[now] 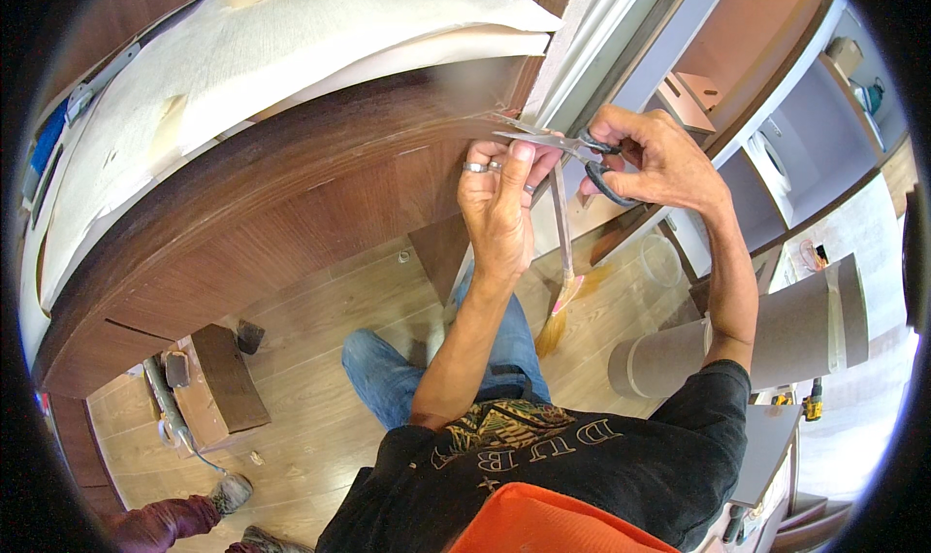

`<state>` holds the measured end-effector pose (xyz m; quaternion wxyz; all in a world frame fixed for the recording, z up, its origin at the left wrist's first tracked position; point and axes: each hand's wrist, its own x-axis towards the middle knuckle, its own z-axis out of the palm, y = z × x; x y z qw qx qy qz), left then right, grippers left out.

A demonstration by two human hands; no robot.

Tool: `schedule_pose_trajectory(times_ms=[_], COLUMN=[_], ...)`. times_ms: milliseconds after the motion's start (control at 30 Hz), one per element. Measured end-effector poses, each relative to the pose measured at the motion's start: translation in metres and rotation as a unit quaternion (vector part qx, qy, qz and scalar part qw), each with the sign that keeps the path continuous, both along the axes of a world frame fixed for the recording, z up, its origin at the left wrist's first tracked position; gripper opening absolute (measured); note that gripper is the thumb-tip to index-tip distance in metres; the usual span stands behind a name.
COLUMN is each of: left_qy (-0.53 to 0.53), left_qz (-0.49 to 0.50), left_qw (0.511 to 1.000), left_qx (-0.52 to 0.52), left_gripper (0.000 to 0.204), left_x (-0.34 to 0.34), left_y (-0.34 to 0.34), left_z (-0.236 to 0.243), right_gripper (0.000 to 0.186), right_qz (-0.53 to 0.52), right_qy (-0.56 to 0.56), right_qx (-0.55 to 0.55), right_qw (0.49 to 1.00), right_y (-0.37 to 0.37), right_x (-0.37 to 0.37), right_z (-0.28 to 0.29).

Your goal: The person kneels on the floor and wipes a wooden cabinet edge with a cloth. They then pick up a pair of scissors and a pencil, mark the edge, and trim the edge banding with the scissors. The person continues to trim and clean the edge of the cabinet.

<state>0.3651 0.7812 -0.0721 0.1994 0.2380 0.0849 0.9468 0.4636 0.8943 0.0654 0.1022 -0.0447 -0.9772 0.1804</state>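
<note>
My right hand grips a pair of scissors by its dark handles, with the blades parted and pointing left. Just below the blades is my left hand, thumb raised and fingers curled, with rings on some fingers. Its fingertips are pressed together by the blades; whatever they pinch is too small to make out. Both hands are beside the end of a curved brown wooden panel. Below my hands, a broom with yellowish bristles stands at a slant, its top end near my left fingers.
White sheeting covers the surface above the panel. On the right are a large taped grey roll and open shelves. A cardboard box and another person's leg are at lower left. A yellow drill is at far right.
</note>
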Motion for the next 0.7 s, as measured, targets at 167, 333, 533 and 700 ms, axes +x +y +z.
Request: schedule_pose_trajectory(times_ms=[167, 333, 533, 700], left_qy=[0.002, -0.009, -0.009, -0.004], left_qz=[-0.002, -0.013, -0.002, -0.004], left_qw=[1.0, 1.0, 1.0, 1.0], left_qx=[0.002, -0.002, 0.003, 0.004], left_gripper=[0.01, 0.009, 0.008, 0.007], left_x=[-0.002, 0.0, -0.001, -0.002], left_y=[0.001, -0.002, 0.0, 0.001], left_z=[-0.004, 0.003, 0.0, -0.002], right_gripper=[0.041, 0.04, 0.036, 0.038], right_qz=[0.004, -0.002, -0.007, 0.007], right_qy=[0.003, 0.011, -0.017, -0.009], right_qx=[0.006, 0.021, 0.053, 0.056], right_qw=[1.0, 1.0, 0.998, 0.998], right_y=[0.001, 0.003, -0.002, -0.002], right_x=[0.0, 0.001, -0.001, -0.003], right_z=[0.001, 0.001, 0.01, 0.012])
